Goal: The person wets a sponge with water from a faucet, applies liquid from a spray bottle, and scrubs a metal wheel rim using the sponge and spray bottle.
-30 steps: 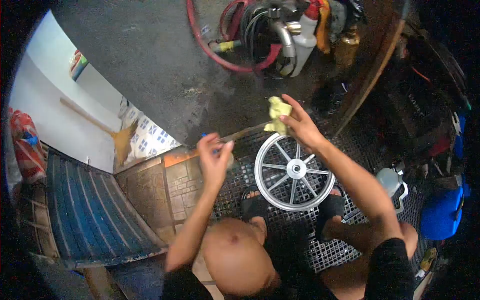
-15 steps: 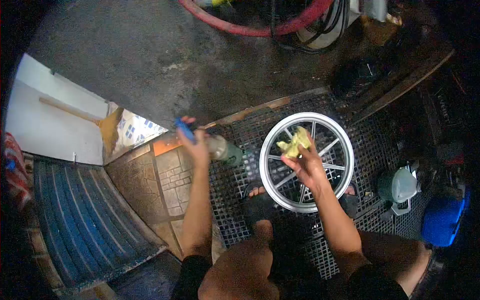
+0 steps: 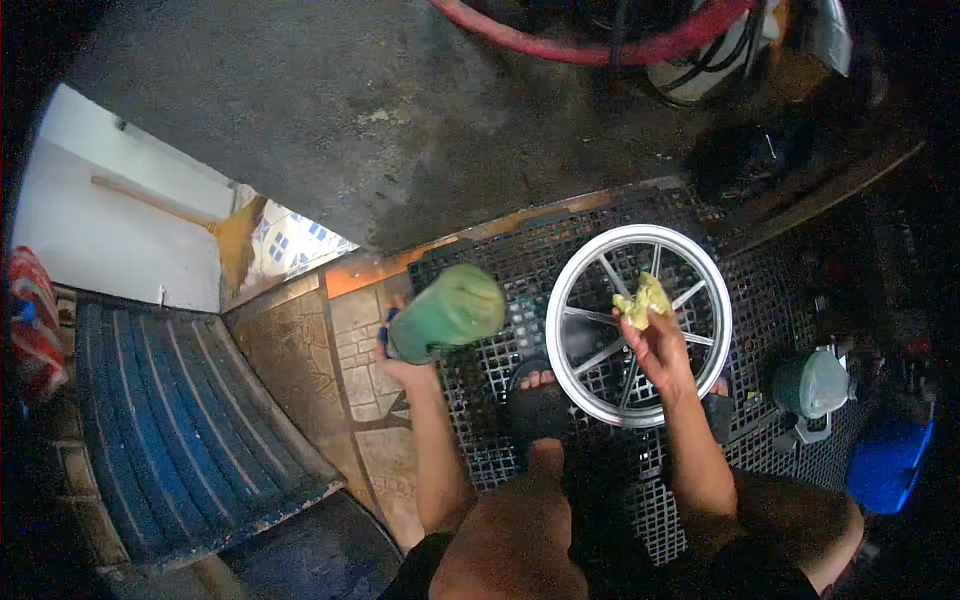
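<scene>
My left hand (image 3: 402, 368) is closed around the blue top end of a green bottle (image 3: 450, 312). The bottle is tilted, its broad base facing up and right, over the edge of the black mat. A crumpled yellow cloth (image 3: 645, 300) is pinched in the fingers of my right hand (image 3: 662, 350). That hand hovers over the spokes of a silver wheel rim (image 3: 560, 345). Lying between my feet, the rim rests on or close to the mat; its exact support is hidden.
Black grid matting (image 3: 480, 410) covers the floor around my sandalled feet. A blue ribbed mat (image 3: 190, 430) lies left, near a broom (image 3: 240, 235). To the right are a lidded container (image 3: 812, 385) and a blue box (image 3: 890, 455). Red hose (image 3: 560, 50) curves at the top.
My left hand has come lower, and the bottle has swung so its base now faces up toward me. The right hand still holds the cloth over the rim. The view has shifted slightly.
</scene>
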The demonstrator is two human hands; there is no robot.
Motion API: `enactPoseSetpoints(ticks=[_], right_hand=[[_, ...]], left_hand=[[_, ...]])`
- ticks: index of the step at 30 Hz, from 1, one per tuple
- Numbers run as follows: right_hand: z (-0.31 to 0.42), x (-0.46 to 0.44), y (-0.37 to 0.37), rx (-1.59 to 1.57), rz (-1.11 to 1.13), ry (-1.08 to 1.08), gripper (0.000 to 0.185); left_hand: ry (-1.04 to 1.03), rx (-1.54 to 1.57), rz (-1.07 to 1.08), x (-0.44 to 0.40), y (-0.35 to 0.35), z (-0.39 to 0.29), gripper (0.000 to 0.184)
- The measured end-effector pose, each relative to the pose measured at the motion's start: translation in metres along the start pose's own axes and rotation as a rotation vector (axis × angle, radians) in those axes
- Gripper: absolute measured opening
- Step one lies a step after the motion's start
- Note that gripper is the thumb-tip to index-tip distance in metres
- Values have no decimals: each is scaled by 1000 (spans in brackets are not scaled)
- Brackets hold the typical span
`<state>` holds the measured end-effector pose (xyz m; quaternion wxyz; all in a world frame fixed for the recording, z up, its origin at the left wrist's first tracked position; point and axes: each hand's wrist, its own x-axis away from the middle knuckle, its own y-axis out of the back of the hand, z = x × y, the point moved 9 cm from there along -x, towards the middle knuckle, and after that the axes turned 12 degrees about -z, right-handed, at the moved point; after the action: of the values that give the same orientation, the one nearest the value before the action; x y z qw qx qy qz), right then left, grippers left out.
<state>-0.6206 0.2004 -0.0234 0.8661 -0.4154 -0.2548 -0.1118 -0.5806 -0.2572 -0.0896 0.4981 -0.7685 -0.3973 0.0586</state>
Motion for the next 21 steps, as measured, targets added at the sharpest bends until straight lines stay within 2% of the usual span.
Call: enactPoseSetpoints(ticks=[2,3,5,6,9,11,13,15,19,21], right_hand=[[-1,9,0,99,-34,-13,50],[-1,11,1,150,-98,-20,50],[-4,11,10,199,-150,-3,50],[-9,5,18,210,-148,-6,50],[-5,7,-1,387,-133,32,49],[-9,3,-6,448,-119,44,49],[-21,-10,4,472,-113,71,49],[-31,-22,14,542,-96,100,48],[-35,-25,14,633,-75,106,43],[-34,-26,16,642,-59,82,42]], left_hand=[[-92,-39,26,-15,-7,-28,49],[-79,-106,-122,-8,-22,-40,45],[-57,-336,-101,40,-115,-53,40],[-57,-487,72,72,-174,-49,38],[107,-1021,476,97,-187,9,40],[119,-1209,863,138,-215,60,41],[186,-1446,1108,160,-199,101,40],[172,-1465,1184,168,-175,130,36],[-99,-1441,1249,173,-148,150,32],[89,-1491,1197,177,-147,152,31]])
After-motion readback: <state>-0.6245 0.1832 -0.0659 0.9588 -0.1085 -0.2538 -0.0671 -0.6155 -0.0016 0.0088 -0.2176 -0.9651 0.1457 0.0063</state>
